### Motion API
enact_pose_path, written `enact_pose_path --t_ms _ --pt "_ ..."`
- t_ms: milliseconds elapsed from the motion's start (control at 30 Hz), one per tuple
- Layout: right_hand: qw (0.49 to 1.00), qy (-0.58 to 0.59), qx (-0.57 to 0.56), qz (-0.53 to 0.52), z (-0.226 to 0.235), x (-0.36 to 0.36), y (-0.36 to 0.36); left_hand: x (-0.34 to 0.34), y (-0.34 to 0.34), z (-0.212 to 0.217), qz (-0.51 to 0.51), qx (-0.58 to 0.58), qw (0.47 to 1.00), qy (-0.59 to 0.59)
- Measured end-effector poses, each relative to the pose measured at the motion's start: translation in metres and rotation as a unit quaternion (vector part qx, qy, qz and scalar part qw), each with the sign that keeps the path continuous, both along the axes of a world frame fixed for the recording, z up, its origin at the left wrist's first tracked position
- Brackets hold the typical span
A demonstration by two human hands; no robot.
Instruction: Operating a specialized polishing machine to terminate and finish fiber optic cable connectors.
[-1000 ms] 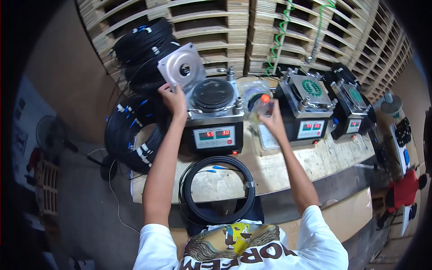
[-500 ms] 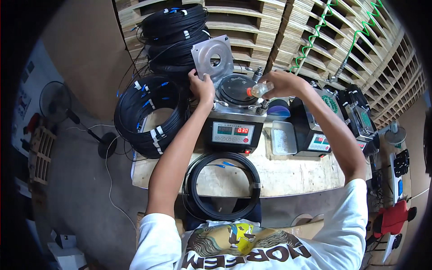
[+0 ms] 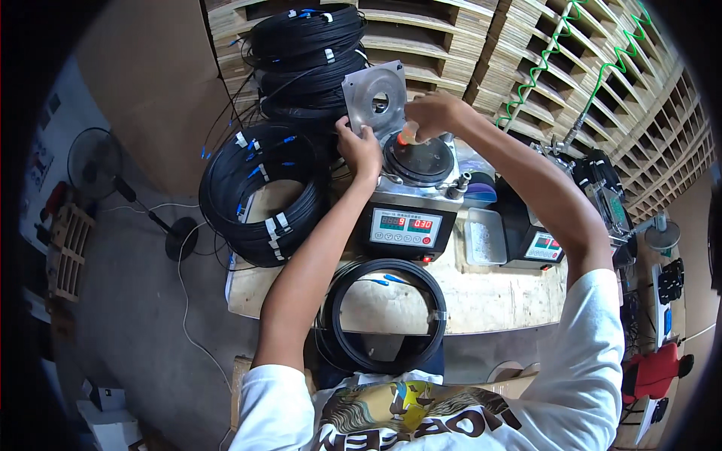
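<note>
A grey machine (image 3: 410, 218) with a red digital display stands on the wooden bench, a black round pad (image 3: 421, 159) on its top. My left hand (image 3: 359, 147) grips the lower edge of the square metal plate (image 3: 374, 99), which is tilted up at the back of the machine. My right hand (image 3: 430, 114) holds a small clear bottle with an orange cap (image 3: 407, 135), tipped over the black pad. A black cable coil (image 3: 387, 316) lies on the bench in front of the machine.
Large coils of black cable with blue ends (image 3: 263, 192) are stacked at the left and behind (image 3: 304, 45). A clear tray (image 3: 485, 237) and more machines (image 3: 534, 240) stand to the right. Wooden pallets (image 3: 571, 60) form the back wall. A fan (image 3: 94, 161) stands on the floor.
My head has shifted, so the machine sits more central. My right hand brought the small bottle left, from beside the pad to over it. My left hand still holds the raised plate.
</note>
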State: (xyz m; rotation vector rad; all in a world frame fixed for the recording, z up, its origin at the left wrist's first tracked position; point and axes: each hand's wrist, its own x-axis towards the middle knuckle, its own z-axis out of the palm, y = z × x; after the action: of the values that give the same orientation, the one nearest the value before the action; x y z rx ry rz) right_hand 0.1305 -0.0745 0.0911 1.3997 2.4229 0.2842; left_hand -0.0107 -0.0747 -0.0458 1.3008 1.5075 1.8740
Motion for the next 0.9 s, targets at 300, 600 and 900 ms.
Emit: enact_pose_path --t_ms 300,600,900 --pt "0.986 -0.012 -0.125 -0.106 0.008 0.045 -0.010 -0.009 -0.003 0.002 0.010 -0.016 1.000 -0.004" --pt "0.977 0.187 -0.096 -0.026 -0.019 0.038 -0.030 -0.008 0.011 -0.008 0.001 -0.020 1.000 -0.006" --pt "0.683 0.712 0.009 -0.165 -0.097 0.123 -0.126 -0.015 0.017 -0.017 0.007 -0.024 0.999 0.027"
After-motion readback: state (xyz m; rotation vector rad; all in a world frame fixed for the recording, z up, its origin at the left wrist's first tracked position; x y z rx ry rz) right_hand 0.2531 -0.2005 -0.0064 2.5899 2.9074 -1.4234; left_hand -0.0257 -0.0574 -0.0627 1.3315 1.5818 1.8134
